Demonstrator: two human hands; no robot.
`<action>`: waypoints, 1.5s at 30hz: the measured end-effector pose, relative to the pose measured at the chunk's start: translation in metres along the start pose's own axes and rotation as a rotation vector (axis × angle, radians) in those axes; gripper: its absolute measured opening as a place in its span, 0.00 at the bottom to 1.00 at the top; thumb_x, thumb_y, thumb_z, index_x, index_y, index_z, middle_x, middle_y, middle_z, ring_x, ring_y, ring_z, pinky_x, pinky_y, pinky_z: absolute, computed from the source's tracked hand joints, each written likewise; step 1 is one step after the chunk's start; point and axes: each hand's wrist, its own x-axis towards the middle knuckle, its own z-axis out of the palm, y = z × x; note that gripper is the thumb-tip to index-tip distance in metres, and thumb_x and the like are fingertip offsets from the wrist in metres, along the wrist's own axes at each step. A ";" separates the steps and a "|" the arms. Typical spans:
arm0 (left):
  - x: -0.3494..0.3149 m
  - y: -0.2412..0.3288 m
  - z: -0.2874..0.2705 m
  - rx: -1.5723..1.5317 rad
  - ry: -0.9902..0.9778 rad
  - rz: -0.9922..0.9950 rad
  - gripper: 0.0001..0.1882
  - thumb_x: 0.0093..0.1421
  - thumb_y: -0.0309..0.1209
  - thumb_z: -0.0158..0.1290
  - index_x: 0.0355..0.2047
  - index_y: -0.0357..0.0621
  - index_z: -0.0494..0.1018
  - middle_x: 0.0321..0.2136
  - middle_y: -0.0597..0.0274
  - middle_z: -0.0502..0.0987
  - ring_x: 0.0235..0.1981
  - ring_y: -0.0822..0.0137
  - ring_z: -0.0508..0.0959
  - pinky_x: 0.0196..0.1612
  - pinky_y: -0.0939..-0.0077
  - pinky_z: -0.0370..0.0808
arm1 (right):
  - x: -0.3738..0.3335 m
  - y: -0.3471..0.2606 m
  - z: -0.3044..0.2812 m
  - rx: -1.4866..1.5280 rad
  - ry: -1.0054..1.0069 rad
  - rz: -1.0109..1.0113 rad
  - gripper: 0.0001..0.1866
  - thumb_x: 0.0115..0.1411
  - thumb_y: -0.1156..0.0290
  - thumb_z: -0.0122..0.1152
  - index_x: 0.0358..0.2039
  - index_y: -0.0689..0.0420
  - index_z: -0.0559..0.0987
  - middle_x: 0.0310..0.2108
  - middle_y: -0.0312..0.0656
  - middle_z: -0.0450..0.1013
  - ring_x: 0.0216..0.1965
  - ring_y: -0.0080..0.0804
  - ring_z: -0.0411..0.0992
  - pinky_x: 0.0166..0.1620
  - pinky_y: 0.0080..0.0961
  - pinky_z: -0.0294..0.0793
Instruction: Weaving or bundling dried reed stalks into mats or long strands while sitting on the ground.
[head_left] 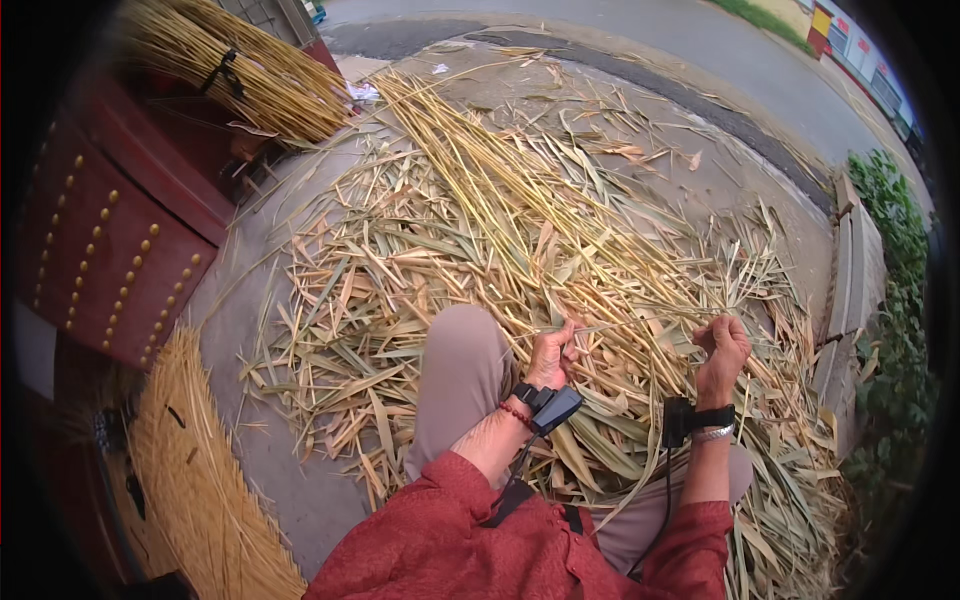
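My left hand (553, 357) is closed in front of my bent knee, gripping a thin reed stalk (632, 322). That stalk runs rightward to my right hand (724, 345), whose fingers are curled shut at its other end. What lies inside the curled right fingers is partly hidden. Beyond both hands, long yellow-green reed stalks (478, 178) lie together, pointing away to the upper left. Around and under them spreads a heap of dry, stripped leaves (375, 265), tan and grey-green.
A tied bundle of stalks (275, 85) rests at the upper left by a dark red door (130, 235) with brass studs. Pale straw-coloured stalks (205, 460) lie at lower left. On the right are a low wall (850, 265) and green bushes (895, 240); a road (640, 60) passes behind.
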 end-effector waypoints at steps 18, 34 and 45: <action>0.016 -0.018 -0.105 1.593 0.259 0.026 0.18 0.50 0.41 0.50 0.28 0.35 0.73 0.23 0.46 0.75 0.26 0.51 0.75 0.30 0.64 0.69 | 0.005 -0.047 -0.085 0.326 0.017 -0.131 0.07 0.57 0.69 0.51 0.26 0.58 0.70 0.25 0.35 0.66 0.22 0.22 0.62 0.26 0.17 0.64; -0.047 0.039 0.112 1.976 -0.525 0.941 0.29 0.37 0.52 0.59 0.31 0.39 0.72 0.20 0.54 0.71 0.27 0.56 0.72 0.30 0.68 0.67 | -0.010 -0.060 -0.093 0.461 0.092 -0.085 0.09 0.59 0.64 0.48 0.27 0.56 0.68 0.26 0.35 0.66 0.21 0.24 0.61 0.25 0.21 0.60; 0.005 -0.046 0.104 0.879 -0.627 -0.314 0.26 0.58 0.50 0.42 0.41 0.37 0.68 0.30 0.60 0.74 0.27 0.72 0.74 0.31 0.77 0.72 | -0.007 -0.061 -0.114 0.594 -0.034 -0.097 0.11 0.60 0.62 0.46 0.26 0.57 0.68 0.26 0.37 0.64 0.22 0.25 0.59 0.28 0.22 0.59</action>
